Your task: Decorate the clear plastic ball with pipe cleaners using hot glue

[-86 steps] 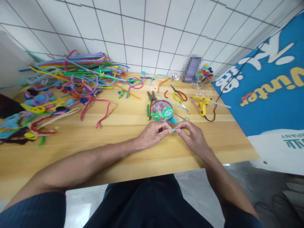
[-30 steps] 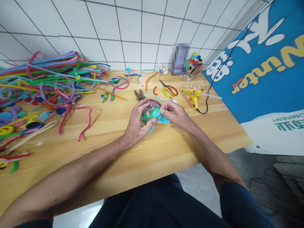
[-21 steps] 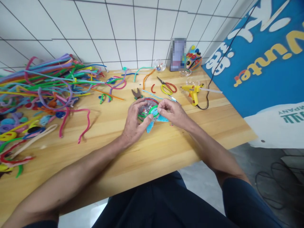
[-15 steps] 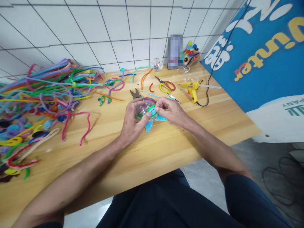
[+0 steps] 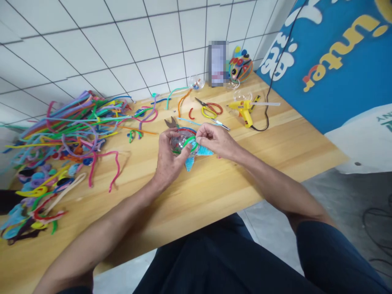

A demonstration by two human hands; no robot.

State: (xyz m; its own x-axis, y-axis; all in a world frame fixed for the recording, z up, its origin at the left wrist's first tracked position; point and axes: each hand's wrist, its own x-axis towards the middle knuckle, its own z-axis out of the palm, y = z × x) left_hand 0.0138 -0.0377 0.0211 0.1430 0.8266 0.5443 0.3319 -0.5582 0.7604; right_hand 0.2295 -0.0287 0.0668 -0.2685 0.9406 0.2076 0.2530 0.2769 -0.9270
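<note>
A clear plastic ball [image 5: 181,141] wrapped in red and green pipe cleaners, with light-blue fin pieces [image 5: 190,161] at its base, rests on the wooden table [image 5: 214,183]. My left hand [image 5: 168,158] cups the ball from the left, fingers curled round it. My right hand [image 5: 213,140] pinches at the ball's right side, where a green loop and a light-blue piece sit. What the fingertips pinch is too small to make out.
A big heap of coloured pipe cleaners [image 5: 67,130] covers the table's left. Behind the ball lie pliers [image 5: 170,121], scissors [image 5: 209,108] and a corded yellow glue gun [image 5: 243,109]. A finished ball figure [image 5: 241,69] stands at the wall. A blue banner [image 5: 330,61] hangs on the right.
Both hands moved from a light-blue piece held near the table's front edge up onto the ball. In the last second they stay on it while the view shifts.
</note>
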